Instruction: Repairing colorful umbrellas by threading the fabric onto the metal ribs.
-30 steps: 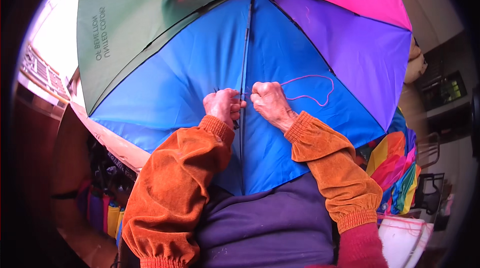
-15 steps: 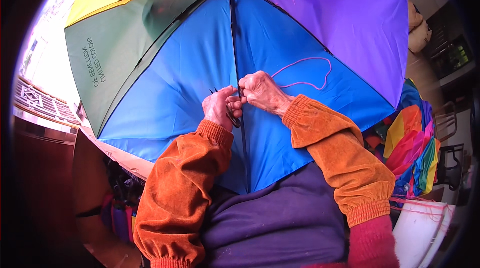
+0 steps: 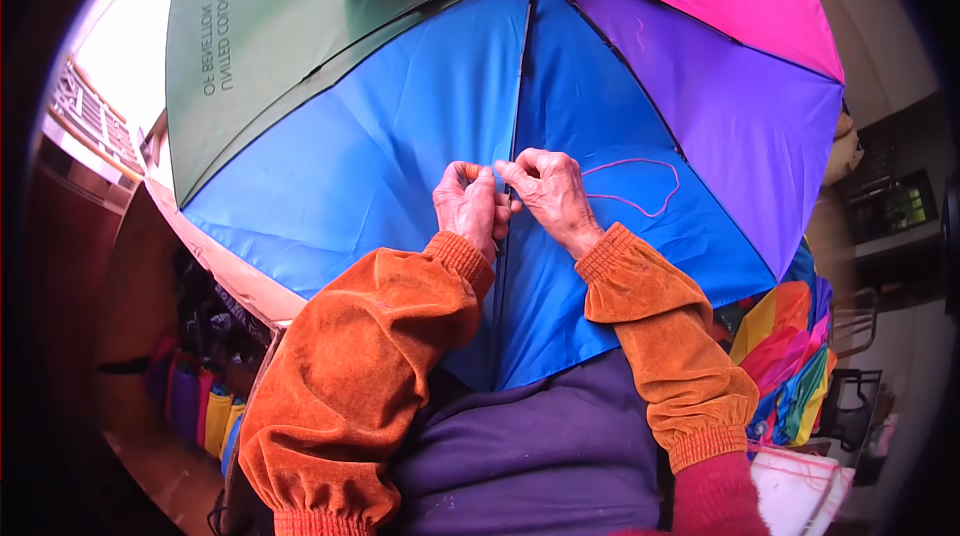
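An open rainbow umbrella fills the view, seen from inside, with green, blue, purple and pink panels and black ribs. My left hand and my right hand meet at the black rib between two blue panels, fingertips pinched together on the cloth there. A pink thread loops across the blue panel from my right hand. Whether a needle is held is too small to tell. Both forearms wear orange velvet sleeves.
Another rainbow umbrella lies folded at the lower right, above a white container. Several coloured bundles stand at the lower left. A bright window with a grille is at the left, and a dark chair at the right.
The umbrella has turned so the central rib now sits right of where it was. My hands have stayed pinched at the rib, and the pink thread loop has shifted with them.
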Motion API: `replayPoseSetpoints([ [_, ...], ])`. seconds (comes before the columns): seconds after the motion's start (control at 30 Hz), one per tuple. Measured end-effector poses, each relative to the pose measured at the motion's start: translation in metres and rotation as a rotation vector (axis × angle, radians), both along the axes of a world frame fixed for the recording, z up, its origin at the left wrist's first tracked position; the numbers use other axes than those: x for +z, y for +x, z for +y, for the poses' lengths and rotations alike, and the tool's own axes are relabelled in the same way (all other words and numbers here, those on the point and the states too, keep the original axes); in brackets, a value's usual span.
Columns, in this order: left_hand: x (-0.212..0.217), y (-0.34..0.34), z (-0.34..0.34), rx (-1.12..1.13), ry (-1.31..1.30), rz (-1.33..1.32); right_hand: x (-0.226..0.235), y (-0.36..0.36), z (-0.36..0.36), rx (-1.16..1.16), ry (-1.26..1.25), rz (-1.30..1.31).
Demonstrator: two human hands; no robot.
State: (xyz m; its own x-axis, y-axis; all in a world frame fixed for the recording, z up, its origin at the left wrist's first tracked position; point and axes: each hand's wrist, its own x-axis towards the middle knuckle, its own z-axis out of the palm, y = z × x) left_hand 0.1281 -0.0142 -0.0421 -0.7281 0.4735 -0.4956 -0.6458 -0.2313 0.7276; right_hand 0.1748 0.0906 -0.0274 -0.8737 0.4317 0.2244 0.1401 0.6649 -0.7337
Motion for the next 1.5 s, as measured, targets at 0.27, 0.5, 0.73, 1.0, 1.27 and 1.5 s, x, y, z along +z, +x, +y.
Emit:
replayPoseSetpoints([
  [0.27,0.008,0.009,-0.003,0.131,0.131,-0.106,0.011,0.003,0.008,0.011,-0.735,-0.275],
  [0.5,0.003,0.008,0.0,0.056,0.11,-0.089,0.007,0.003,0.008,0.023,-0.734,-0.274],
  [0.73,0.004,0.006,0.0,0.07,0.121,-0.109,0.01,0.001,0.006,0.015,-0.726,-0.273],
  [1.0,-0.001,0.004,0.0,0.04,0.098,-0.088,0.001,0.002,0.008,-0.007,-0.542,-0.217],
  [1.27,-0.001,0.004,0.0,0.045,0.138,-0.087,0.007,0.004,0.005,-0.038,-0.795,-0.171],
  [1.5,-0.002,0.004,0.0,0.048,0.143,-0.108,0.006,0.003,0.004,-0.054,-0.807,-0.18],
])
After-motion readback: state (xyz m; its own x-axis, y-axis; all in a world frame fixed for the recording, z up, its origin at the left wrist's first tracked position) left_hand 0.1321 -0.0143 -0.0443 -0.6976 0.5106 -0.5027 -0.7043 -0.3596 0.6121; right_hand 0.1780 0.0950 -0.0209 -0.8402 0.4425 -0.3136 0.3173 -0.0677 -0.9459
